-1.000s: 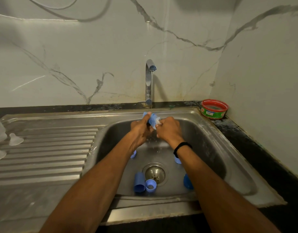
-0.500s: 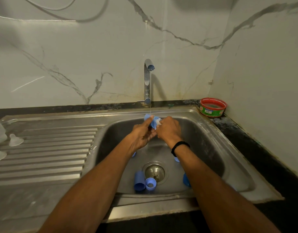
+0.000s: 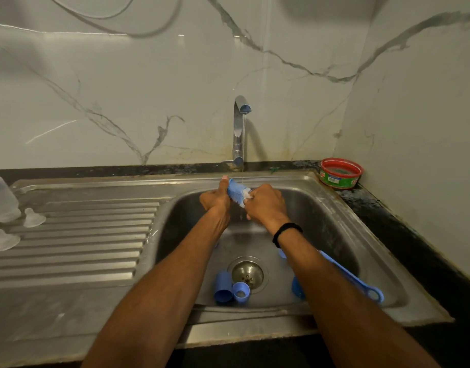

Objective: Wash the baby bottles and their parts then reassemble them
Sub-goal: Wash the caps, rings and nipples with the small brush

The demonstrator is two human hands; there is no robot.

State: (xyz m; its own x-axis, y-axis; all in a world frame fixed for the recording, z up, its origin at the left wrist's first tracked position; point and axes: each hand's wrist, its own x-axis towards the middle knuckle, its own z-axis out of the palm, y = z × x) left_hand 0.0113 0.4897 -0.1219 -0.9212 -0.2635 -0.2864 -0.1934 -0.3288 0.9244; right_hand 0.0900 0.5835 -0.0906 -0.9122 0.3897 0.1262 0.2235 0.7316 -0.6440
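Several blue bottle parts [image 3: 223, 286] in sink [image 3: 334, 221]

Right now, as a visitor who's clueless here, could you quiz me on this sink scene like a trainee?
1. True or false: water runs from the tap.
2. The red tub sits: A on the drainboard, B under the tap, C in the back right counter corner.
3. Fill in: the left hand and right hand hold the blue part over the ____.
Key: 1 true; 2 C; 3 sink.
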